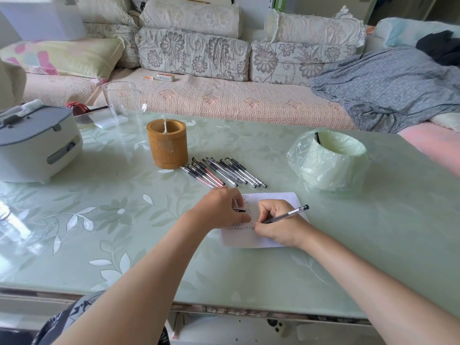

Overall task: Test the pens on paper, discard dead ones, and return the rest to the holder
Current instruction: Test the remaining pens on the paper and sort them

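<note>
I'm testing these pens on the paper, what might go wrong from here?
The spare pens lie loose just beyond your left hand, which seems to pinch a cap; a nudge might scatter them. The paper is small and crowded with marks, so a faint line from the pen in your right hand might go unnoticed.

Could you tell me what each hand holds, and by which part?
The right hand grips a pen low on its barrel, near the tip. The left hand rests on the paper; whether it holds the small dark piece there cannot be told.
</note>
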Tool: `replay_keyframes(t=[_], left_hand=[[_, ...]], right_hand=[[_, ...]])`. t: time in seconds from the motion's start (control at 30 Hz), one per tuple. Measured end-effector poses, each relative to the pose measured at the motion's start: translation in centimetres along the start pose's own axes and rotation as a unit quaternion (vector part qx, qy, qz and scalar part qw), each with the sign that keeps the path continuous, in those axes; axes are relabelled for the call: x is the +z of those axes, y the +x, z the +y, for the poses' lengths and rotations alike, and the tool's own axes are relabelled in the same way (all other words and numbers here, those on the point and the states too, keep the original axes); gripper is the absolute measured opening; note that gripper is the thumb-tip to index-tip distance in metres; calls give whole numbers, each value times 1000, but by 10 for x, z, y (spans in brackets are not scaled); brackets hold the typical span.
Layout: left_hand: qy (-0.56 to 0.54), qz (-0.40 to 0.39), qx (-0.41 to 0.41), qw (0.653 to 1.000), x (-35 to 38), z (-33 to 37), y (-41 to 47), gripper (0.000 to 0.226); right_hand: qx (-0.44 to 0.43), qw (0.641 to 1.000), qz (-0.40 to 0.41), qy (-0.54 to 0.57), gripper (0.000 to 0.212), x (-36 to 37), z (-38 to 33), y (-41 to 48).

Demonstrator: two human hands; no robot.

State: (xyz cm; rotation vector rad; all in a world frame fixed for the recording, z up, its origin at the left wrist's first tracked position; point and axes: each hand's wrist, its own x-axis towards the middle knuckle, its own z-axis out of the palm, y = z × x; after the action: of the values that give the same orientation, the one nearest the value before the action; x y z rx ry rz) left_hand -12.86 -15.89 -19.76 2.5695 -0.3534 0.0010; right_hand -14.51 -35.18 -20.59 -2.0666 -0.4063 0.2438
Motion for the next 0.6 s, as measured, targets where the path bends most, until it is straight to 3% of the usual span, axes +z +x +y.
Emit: replay_keyframes(t=[0.2, 0.43, 0.6], left_hand=[[-7, 2, -8, 1000, 0, 0, -2, 38], [4, -46, -4, 999, -13, -1, -4, 28], [34, -62, 1, 998, -26, -5, -6, 23]], right_hand=[[-3, 1000, 4, 7, 20, 0, -3, -1], [45, 969, 67, 233, 22, -10, -6, 1], [43, 968, 67, 237, 24, -12, -6, 5]])
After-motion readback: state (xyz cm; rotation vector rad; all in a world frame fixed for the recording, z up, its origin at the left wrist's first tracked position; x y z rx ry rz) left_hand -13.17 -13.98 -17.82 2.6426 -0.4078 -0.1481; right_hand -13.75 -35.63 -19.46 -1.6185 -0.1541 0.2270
